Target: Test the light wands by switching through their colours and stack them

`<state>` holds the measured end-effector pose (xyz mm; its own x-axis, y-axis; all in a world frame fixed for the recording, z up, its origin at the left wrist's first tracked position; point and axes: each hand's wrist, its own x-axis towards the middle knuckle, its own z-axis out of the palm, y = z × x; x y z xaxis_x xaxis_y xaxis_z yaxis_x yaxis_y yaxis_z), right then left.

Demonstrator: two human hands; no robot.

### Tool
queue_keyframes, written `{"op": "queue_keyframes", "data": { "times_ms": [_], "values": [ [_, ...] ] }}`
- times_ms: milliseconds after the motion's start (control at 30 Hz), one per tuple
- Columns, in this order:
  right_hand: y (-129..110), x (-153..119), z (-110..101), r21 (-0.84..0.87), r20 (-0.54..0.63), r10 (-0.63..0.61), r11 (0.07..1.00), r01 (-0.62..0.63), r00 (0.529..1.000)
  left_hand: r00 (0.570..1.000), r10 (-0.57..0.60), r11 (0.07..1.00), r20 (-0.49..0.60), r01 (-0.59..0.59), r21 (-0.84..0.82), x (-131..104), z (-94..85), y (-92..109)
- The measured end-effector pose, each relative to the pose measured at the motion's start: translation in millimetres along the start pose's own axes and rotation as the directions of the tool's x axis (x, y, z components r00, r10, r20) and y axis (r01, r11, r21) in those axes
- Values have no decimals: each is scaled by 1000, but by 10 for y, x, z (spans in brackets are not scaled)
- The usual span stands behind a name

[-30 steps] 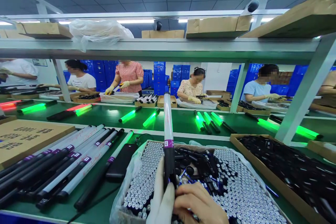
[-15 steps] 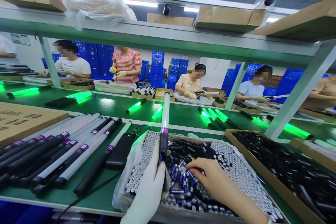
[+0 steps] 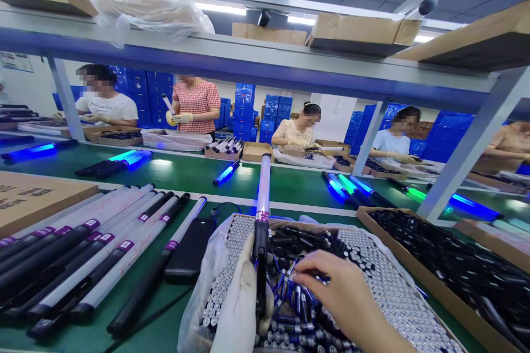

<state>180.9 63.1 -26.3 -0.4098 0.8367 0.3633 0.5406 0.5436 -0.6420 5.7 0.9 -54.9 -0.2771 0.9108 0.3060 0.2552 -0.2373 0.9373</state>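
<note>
My left hand (image 3: 238,303), in a white glove, is wrapped round the black handle of a light stick (image 3: 263,193). The stick stands nearly upright, its clear tube pointing away from me and a purple band at the joint. My bare right hand (image 3: 343,287) is closed in a pinch, fingertips at a small blue-and-silver battery in the loose pile (image 3: 296,292). Both hands are over a plastic-lined box (image 3: 194,287) holding these batteries, rows of batteries on end (image 3: 397,292) and black caps (image 3: 290,237).
Finished-looking light sticks (image 3: 111,231) lie at left beside a black power bank (image 3: 192,251) with a cable. A carton of black parts (image 3: 447,253) stands at right. Lit sticks (image 3: 339,187) lie on the green belt (image 3: 186,182). Co-workers (image 3: 196,102) sit or stand beyond, under a shelf (image 3: 256,55).
The lit sticks on the belt have turned from green mostly to blue. My left hand and its stick have shifted slightly; my right hand stays over the loose batteries.
</note>
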Motion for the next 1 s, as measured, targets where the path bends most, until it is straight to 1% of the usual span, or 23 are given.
{"op": "queue_keyframes", "data": {
  "times_ms": [33, 67, 100, 167, 233, 333, 400, 500, 533, 567, 633, 700, 733, 800, 900, 1000],
  "values": [
    [-84, 22, -8, 73, -65, -25, 997, 30, 998, 1000, 12, 999, -20, -13, -32, 12, 5, 1],
    [-164, 51, 4, 147, -99, -34, 988, 48, 995, 999, 21, 998, -39, -23, -66, 26, 11, 0],
    [-235, 87, 37, 217, -107, -32, 975, 55, 994, 998, 26, 994, -52, -31, -101, 38, 16, 0],
    [-329, 166, 158, 309, -77, -28, 950, 51, 997, 998, 27, 986, -64, -37, -163, 55, 23, 6],
    [-353, 235, 317, 314, -64, -30, 948, 49, 997, 998, 13, 975, -63, -27, -222, 56, 23, 18],
    [-306, 269, 485, 241, -116, -28, 969, 56, 993, 999, -39, 953, -28, 28, -303, 24, 20, 28],
    [-257, 234, 485, 218, -143, -41, 973, 72, 989, 996, -92, 931, 18, 93, -352, -9, 25, 18],
    [-165, 126, 348, 212, -146, -58, 973, 88, 988, 979, -180, 885, 95, 204, -419, -42, 40, -9],
    [-126, 88, 293, 194, -119, -56, 978, 79, 991, 971, -208, 866, 117, 238, -440, -43, 43, -16],
    [-83, 55, 247, 166, -68, -49, 984, 60, 996, 963, -233, 845, 138, 271, -460, -39, 44, -20],
    [9, 13, 197, 62, 106, -34, 998, 27, 994, 944, -280, 802, 175, 330, -498, -22, 37, -19],
    [90, 12, 212, -77, 295, -19, 996, 43, 955, 923, -323, 758, 208, 384, -527, -3, 24, -12],
    [122, 25, 238, -134, 362, -14, 989, 67, 932, 912, -345, 737, 223, 410, -537, 4, 18, -10],
    [160, 69, 305, -199, 435, -17, 973, 115, 900, 886, -390, 700, 252, 463, -543, 14, 16, -13],
    [166, 145, 387, -200, 480, -43, 967, 157, 876, 838, -467, 653, 283, 543, -528, 28, 54, -39],
    [148, 198, 407, -178, 524, -77, 964, 198, 848, 791, -554, 600, 260, 596, -534, 56, 115, -76]
  ]
}}
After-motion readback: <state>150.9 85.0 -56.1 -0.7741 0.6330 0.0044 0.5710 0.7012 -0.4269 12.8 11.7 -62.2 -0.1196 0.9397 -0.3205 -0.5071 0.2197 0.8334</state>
